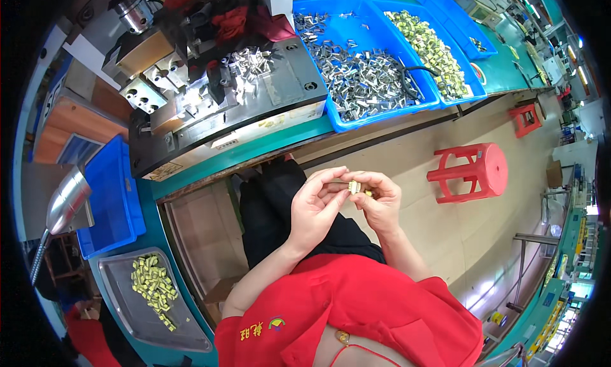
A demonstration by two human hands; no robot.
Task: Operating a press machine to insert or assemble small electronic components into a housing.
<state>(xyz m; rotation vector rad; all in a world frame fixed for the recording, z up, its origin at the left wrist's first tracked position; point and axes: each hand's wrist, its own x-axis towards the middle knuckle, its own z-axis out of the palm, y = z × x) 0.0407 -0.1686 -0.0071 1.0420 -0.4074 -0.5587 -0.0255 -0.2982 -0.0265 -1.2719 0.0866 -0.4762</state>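
Note:
Above my lap, my left hand [316, 205] and my right hand [382, 201] meet at the fingertips. Between them is a small pale-yellow part [354, 187], pinched by the thumb and fingers of my left hand. My right hand curls its fingers round at least one more yellow piece [368, 193], mostly hidden by the thumb. Many similar yellow-and-silver parts [439, 52] fill a blue tray to the upper right. Small bent metal pieces [366, 81] heap up in the blue bin beside it.
A press machine [219, 119] with loose metal pieces [249, 65] on its bed stands at the upper left. Left of me are an upright blue bin [113, 201] and a metal tray [118, 284] of yellow parts. Red stools [487, 170] stand on the floor at right.

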